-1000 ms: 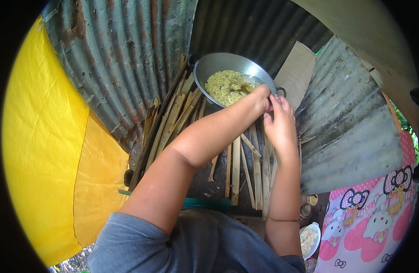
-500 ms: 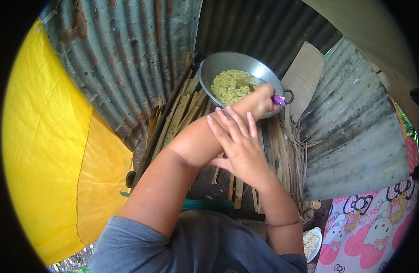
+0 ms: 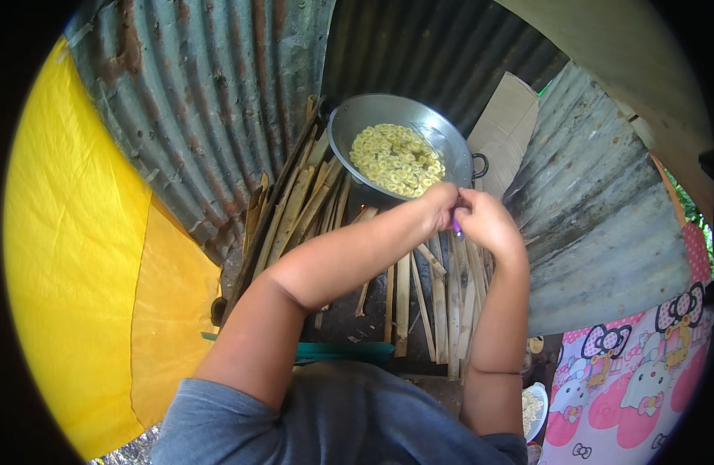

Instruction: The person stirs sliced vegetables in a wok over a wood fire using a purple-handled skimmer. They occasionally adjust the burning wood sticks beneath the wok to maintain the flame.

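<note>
A wide metal pan (image 3: 358,109) with dark loop handles holds clear liquid and many round yellow slices that look like banana (image 3: 397,159). At its near right rim my left hand (image 3: 440,206) is closed on the purple handle (image 3: 457,225) of a cooking utensil. My right hand (image 3: 487,221) meets it there, fingers curled in against the same handle. Part of the utensil's thin metal end (image 3: 428,133) shows at the far right inside the pan. The hands cover the middle of the utensil.
Split wood and bamboo sticks (image 3: 403,306) lie under and before the pan. Corrugated metal sheets (image 3: 194,101) and cardboard (image 3: 505,128) stand around it. Yellow cloth (image 3: 78,256) hangs left; a patterned pink cloth (image 3: 616,380) and a bowl of pale pieces (image 3: 533,411) are at right.
My right hand has left my left forearm and moved up right to the purple handle. My left hand has drawn nearer with the handle, off the pan's right side.
</note>
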The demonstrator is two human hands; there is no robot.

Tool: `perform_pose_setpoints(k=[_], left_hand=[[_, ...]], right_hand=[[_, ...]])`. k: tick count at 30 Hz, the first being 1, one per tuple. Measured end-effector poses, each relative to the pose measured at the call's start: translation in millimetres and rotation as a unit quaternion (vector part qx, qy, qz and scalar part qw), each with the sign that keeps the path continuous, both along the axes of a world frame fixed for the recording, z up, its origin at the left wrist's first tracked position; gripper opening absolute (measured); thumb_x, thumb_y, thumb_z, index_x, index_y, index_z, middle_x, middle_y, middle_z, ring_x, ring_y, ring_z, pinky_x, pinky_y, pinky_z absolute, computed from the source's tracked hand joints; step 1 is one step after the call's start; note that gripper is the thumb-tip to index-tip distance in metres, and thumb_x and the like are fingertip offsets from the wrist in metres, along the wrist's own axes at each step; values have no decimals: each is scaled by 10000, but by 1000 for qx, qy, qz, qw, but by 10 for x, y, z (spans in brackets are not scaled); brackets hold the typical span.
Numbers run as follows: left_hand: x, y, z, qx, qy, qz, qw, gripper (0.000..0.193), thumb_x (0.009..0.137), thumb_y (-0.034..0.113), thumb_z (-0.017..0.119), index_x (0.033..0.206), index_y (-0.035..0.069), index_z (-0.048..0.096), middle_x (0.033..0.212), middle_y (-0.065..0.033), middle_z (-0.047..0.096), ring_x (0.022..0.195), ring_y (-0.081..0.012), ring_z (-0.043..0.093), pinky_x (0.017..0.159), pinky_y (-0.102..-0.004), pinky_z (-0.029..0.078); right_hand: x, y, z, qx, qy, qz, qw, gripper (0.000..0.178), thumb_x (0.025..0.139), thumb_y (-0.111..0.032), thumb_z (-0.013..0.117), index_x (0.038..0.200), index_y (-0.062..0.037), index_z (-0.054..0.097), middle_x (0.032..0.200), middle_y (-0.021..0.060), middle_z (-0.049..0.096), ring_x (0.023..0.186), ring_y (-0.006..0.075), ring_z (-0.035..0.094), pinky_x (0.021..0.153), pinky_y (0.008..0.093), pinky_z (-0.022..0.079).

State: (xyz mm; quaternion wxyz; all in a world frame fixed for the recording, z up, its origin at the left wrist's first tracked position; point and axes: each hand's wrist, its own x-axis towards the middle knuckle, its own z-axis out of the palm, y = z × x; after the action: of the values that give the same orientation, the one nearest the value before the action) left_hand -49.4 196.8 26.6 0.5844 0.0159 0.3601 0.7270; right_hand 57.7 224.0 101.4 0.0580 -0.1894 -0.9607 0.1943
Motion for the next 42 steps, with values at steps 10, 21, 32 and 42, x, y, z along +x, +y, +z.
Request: perform_pose_setpoints(k=[10,21,32,42], left_hand=[[483,-285,116,-16,84,-20,996,248,980,236,373,929,113,583,861,-27,615,757,-169,576,714,-350,472],[481,-631,-151,-23,41,37,998,258,966,134,361,1181,60,481,951,-59,623,793,-166,588,732,-323,487],[540,-652,-34,-6,42,62,997,231,951,92,388,1159,56,482,964,-71,605,833,-159,588,747,-302,506],[556,-782,57,18,61,69,996,249,940,93,418,1178,54,481,999,-75,610,886,-176,598,791,-315,491]], right_hand=[[426,-311,158,248,-32,-90,964,177,806,-111,543,931,6,589,873,192,630,822,357,639,708,438,513],[512,-333,122,238,9,-99,966,258,851,-103,505,1079,-59,620,922,165,615,849,367,608,728,451,482],[512,-240,64,165,27,-93,982,243,861,-85,509,1076,-44,617,952,203,615,913,380,587,782,458,467],[285,258,-96,122,79,-177,973,272,878,-104,503,1105,-3,612,1034,264,605,989,411,566,834,458,452]])
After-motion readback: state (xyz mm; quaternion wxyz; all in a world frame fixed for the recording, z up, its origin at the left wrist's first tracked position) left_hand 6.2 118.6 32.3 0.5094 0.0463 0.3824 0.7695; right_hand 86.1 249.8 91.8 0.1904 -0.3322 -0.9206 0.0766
